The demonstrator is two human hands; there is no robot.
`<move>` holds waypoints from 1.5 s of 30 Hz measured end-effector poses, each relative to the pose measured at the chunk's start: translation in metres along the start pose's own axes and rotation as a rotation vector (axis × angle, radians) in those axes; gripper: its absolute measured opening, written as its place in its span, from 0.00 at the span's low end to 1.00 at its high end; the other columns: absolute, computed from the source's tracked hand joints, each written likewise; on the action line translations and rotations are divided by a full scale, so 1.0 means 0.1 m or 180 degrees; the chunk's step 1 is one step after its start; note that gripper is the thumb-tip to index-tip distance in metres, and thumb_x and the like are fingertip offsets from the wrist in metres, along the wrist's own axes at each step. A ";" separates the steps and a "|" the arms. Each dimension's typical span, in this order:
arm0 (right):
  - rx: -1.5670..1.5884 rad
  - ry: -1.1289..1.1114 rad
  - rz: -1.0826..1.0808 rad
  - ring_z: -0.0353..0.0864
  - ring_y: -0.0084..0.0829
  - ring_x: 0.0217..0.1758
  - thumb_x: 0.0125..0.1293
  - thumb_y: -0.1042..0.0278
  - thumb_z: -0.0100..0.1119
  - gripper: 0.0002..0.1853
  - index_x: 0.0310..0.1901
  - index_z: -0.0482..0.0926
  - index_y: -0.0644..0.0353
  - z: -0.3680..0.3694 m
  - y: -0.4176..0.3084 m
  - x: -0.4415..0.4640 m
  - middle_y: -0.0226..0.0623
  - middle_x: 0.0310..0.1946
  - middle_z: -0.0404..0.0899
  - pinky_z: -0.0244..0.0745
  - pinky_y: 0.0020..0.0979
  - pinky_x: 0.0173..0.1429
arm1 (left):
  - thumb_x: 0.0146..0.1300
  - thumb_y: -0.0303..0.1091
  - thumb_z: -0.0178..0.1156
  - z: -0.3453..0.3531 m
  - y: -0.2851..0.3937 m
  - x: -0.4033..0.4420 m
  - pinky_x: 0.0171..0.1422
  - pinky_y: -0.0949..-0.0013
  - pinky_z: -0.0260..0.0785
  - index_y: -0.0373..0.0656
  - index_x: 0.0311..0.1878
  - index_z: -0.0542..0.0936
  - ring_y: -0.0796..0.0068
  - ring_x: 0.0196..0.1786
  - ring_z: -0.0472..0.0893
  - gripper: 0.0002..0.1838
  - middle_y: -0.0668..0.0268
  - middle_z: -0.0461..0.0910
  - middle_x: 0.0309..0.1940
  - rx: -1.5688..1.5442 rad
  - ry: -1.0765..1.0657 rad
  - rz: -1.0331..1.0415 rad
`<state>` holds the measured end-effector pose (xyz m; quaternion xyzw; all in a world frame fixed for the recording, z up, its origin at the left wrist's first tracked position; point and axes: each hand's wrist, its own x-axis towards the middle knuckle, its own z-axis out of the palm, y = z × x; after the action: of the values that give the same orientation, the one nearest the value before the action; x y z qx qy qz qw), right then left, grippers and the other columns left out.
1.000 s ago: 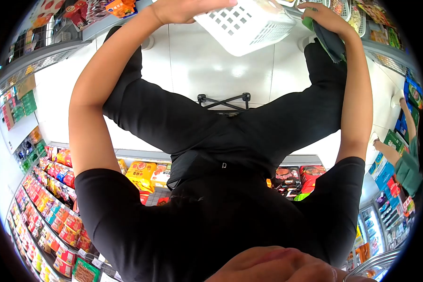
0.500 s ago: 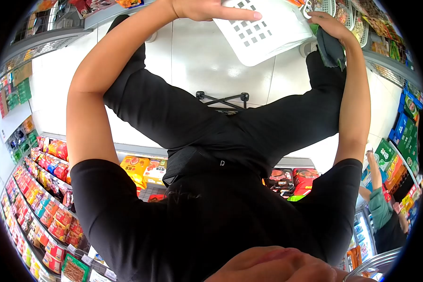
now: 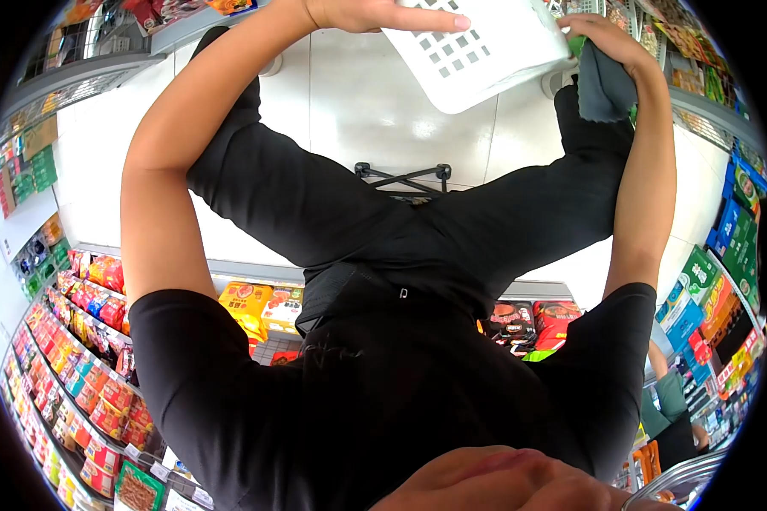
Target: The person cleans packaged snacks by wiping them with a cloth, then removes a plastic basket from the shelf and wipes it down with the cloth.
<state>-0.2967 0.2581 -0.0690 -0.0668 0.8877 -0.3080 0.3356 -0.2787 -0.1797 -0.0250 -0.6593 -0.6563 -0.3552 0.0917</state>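
Observation:
At the top of the view, a white plastic basket (image 3: 494, 64) with square holes is tilted above the floor. My left hand (image 3: 371, 14) grips it from the left, its thumb lying along the holed side; the other fingers are hidden. On the basket's right side, my right hand (image 3: 612, 43) is closed around a dark grey cloth (image 3: 605, 85) with a bit of green at its edge. The cloth hangs below the palm, beside my knee. Right fingertips are close to the basket's end, but whether they touch it I cannot tell.
Shelves with several baskets of packaged goods (image 3: 652, 38) stand in front. A folding stool (image 3: 403, 176) is beneath me. Behind me are shelves of red food packs (image 3: 106, 417) and more packages (image 3: 511, 328). Another person (image 3: 669, 409) is at the far right.
My right hand has shifted slightly right with the cloth, which hangs more spread out. The basket has moved a little up and left with my left hand. The other person has moved lower in view.

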 end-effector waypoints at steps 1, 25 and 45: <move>0.0183 -0.0208 0.0231 0.84 0.33 0.58 0.71 0.56 0.54 0.22 0.61 0.85 0.54 0.02 -0.16 -0.08 0.41 0.54 0.86 0.77 0.30 0.63 | 0.59 0.29 0.74 -0.01 -0.06 0.01 0.68 0.55 0.74 0.43 0.67 0.77 0.43 0.66 0.77 0.31 0.44 0.72 0.65 0.0266 0.0005 0.0363; -0.1052 0.0777 -0.0247 0.85 0.48 0.58 0.66 0.61 0.55 0.23 0.59 0.84 0.61 0.09 -0.37 -0.16 0.53 0.52 0.86 0.77 0.41 0.65 | 0.60 0.25 0.58 0.63 -0.42 -0.42 0.65 0.44 0.71 0.42 0.67 0.70 0.37 0.60 0.77 0.29 0.44 0.74 0.58 0.0801 0.0036 -0.2608; -0.0848 0.0588 -0.0084 0.82 0.46 0.65 0.68 0.59 0.55 0.24 0.61 0.83 0.61 0.04 -0.34 -0.18 0.50 0.59 0.84 0.74 0.39 0.70 | 0.57 0.28 0.63 1.06 -0.25 -0.44 0.58 0.41 0.75 0.45 0.74 0.63 0.37 0.57 0.77 0.39 0.43 0.67 0.61 0.0808 -0.1159 -0.3272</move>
<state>-0.2836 0.2350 -0.0415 -0.0938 0.9469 -0.1967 0.2366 -0.2602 -0.1493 -0.1367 -0.2890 -0.9361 -0.1528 -0.1295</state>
